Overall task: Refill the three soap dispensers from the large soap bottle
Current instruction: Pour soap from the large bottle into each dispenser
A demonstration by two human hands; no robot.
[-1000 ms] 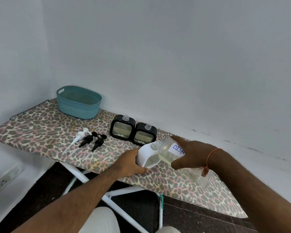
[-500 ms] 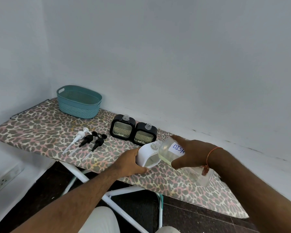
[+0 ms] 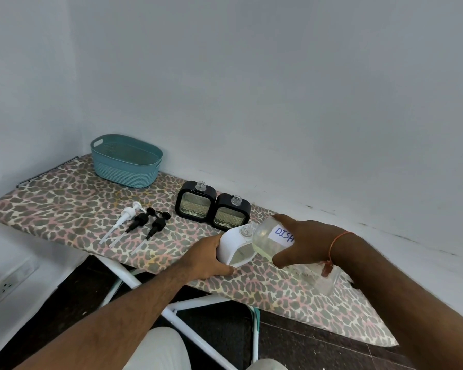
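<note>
My right hand (image 3: 305, 243) grips the large clear soap bottle (image 3: 271, 240), labelled "DISH", tipped over to the left with pale yellow liquid inside. Its mouth meets the open neck of the white dispenser (image 3: 234, 247), which my left hand (image 3: 207, 259) holds tilted on the leopard-print board (image 3: 64, 204). Behind them stand two black dispensers (image 3: 195, 204) (image 3: 231, 216) side by side, upright, with open clear necks. Three pump heads lie to the left: one white pump (image 3: 123, 217) and two black pumps (image 3: 141, 220) (image 3: 157, 227).
A teal basket (image 3: 126, 161) sits at the board's far left, near the wall corner. The board's white metal legs (image 3: 177, 313) stand over a dark floor below. A wall socket (image 3: 7, 284) is at the lower left.
</note>
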